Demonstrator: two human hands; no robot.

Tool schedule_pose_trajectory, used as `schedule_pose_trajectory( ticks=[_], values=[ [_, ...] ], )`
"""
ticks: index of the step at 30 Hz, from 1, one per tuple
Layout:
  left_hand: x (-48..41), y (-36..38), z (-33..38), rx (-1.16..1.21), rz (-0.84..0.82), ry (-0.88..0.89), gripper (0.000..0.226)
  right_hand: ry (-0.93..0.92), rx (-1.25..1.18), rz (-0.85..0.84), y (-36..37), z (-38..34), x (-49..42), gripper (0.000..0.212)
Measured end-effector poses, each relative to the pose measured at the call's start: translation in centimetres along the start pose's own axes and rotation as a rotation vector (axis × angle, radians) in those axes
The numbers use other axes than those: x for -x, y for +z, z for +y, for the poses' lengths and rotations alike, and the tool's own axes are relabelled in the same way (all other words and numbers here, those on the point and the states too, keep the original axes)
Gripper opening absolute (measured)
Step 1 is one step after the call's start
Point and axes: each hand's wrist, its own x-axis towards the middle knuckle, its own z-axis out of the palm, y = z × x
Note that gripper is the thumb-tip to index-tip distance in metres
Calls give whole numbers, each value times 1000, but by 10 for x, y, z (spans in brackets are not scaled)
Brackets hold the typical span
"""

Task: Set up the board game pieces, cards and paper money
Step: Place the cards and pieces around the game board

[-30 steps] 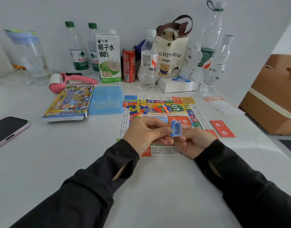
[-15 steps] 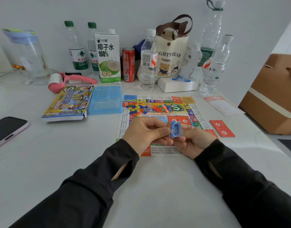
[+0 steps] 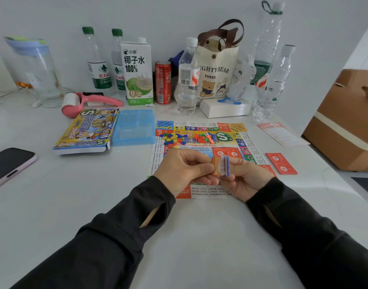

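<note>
Both arms reach forward in black sleeves, forearms angled inward so the two hands meet over the near edge of the game board [image 3: 201, 127], which lies flat on the white counter [image 3: 95, 195]. The left hand [image 3: 183, 170] is turned knuckles-up, its fingers curled and its thumb and forefinger pinching the left side of a small bundle of paper slips [image 3: 221, 168]. The right hand [image 3: 247, 180] sits palm-up beneath and to the right, fingers curled round the bundle's other side. The bundle stands on edge between the two hands, orange slips toward the left hand and blue ones toward the right, lifted above the board.

Just beyond the hands, on the middle of the board, lies a loose heap of small coloured game pieces [image 3: 172, 139]. A red card [image 3: 281, 163] lies flat on the counter just to the right of the right hand, and a printed leaflet [image 3: 282, 134] lies beyond that. Ahead and to the left of the left hand sits a blue plastic tray [image 3: 134, 128], with the game box [image 3: 87, 130] beside it. A phone [image 3: 8, 165] lies well to the left of the left hand.
</note>
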Motion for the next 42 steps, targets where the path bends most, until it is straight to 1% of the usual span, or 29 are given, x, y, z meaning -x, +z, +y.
schedule_pose_trajectory(
  ticks=[11, 16, 18, 24, 29, 35, 42],
  values=[
    [1, -1, 1, 44, 1, -22, 16, -12, -9, 26, 1, -1, 1, 64],
    [1, 0, 2, 97, 21, -55, 16, -22, -7, 24, 2, -1, 1, 61],
    [1, 0, 1, 111, 31, -60, 18, -26, 31, 29, 1, -1, 0, 59],
    [1, 1, 1, 129, 38, -72, 19, -21, 21, 31, -1, 0, -1, 62],
    [1, 1, 1, 142, 34, -72, 18, -35, 130, 22, -2, 1, -3, 58],
    [1, 2, 1, 148, 40, -66, 20, -50, 80, 19, 1, 1, -1, 57],
    [1, 1, 0, 153, 40, -71, 24, -57, 105, 11, 0, 1, -1, 56]
  ],
)
